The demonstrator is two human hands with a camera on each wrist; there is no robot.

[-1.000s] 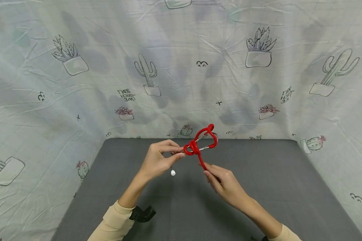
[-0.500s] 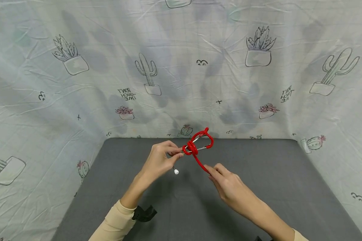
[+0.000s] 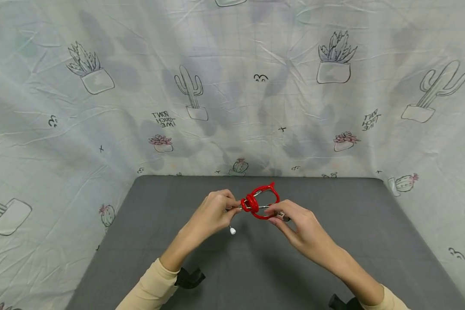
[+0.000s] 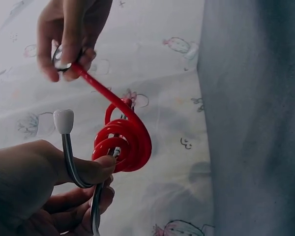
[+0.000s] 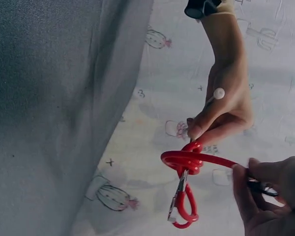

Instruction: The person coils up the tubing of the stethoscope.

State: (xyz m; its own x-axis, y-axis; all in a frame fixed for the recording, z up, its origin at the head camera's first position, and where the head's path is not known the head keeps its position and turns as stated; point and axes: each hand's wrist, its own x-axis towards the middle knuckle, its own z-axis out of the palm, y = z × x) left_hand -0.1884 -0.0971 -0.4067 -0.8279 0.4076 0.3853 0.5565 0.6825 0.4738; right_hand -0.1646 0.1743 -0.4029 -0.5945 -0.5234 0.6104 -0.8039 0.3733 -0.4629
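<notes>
A stethoscope is held in the air above the grey table, its red tubing (image 3: pixel 251 203) coiled in several turns around its own metal ear tubes (image 4: pixel 96 206). My left hand (image 3: pixel 215 213) pinches those ear tubes just left of the coil. A white eartip (image 4: pixel 64 121) sticks out beside the left thumb. With thumb and fingers, my right hand (image 3: pixel 300 224) grips the end of the tubing at the chest piece (image 4: pixel 61 59), which the fingers partly hide. A stretch of tubing (image 5: pixel 219 160) runs from the coil to the right hand. Beyond the coil, a red loop (image 5: pixel 189 204) projects.
A grey cloth-covered table (image 3: pixel 159 241) lies below both hands. White curtain fabric (image 3: pixel 232 86) printed with potted plants hangs behind and along both sides. Black wrist straps (image 3: pixel 190 279) sit by the beige sleeves.
My right hand has moved from the tubing below the coil up to the chest piece, now beside the loop. The left hand and the coil have shifted slightly right and down.
</notes>
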